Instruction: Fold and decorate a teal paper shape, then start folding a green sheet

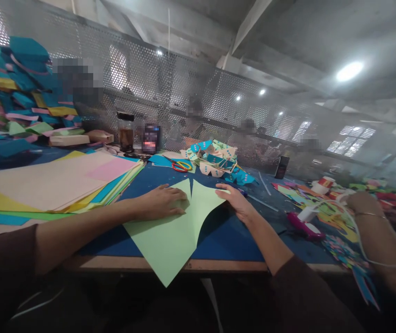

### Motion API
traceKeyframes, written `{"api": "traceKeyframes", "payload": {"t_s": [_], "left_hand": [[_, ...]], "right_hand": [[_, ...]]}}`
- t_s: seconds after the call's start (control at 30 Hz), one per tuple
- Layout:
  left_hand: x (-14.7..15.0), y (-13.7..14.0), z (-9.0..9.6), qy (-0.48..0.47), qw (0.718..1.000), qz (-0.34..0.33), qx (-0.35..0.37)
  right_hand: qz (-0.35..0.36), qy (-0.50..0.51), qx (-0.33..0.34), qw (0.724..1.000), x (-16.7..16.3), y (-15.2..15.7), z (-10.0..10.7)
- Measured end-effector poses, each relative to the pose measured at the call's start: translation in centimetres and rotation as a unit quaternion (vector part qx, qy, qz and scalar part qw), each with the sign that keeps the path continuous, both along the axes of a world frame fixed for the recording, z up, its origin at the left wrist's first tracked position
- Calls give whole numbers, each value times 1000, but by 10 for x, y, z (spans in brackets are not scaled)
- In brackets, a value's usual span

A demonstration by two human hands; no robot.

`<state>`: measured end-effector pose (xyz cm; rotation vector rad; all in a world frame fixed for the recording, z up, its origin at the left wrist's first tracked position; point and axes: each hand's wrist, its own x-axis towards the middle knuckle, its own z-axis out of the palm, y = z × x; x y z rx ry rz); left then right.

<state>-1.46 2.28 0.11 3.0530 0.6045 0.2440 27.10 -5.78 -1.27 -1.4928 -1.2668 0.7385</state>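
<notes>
A light green sheet of paper (165,245) lies at the table's front edge, with one corner hanging over it. A crease or slit runs down from its top, and the right part is lifted and curved. My left hand (165,202) rests flat on the sheet's left part, fingers stretched out. At the right side, my right hand (235,200) pinches the raised edge between thumb and fingers. Beyond the sheet lie scissors (182,165) with red and yellow handles. Next to them is a heap of folded paper pieces (219,162) with coloured dots.
Large coloured sheets (45,180) are stacked at left, below a tall pile of folded paper (27,88). A lidded jar (126,136) and a phone (151,138) stand behind. To the right are a magenta power strip (304,225), paper scraps and another person's arm (374,226).
</notes>
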Motion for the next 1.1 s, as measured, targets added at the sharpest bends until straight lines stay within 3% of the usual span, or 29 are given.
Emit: {"api": "traceKeyframes", "payload": {"t_s": [0.13,0.33,0.5,0.9,1.1], "left_hand": [[-1,2,-1,-14,1000,-1,-4],[-4,6,0,-23,1000,-5,-4],[-3,5,-1,-27,999,-21,1],[-3,2,-7,-21,1000,-12,5],[-4,3,-8,-26,999,-29,21]], "right_hand": [[14,-48,5,999,-5,0,4],[-51,-76,37,995,-7,8,-2],[-103,-58,-6,993,-4,11,-7],[-46,-31,14,998,-8,-2,4],[-25,-95,58,993,-16,-7,9]]}}
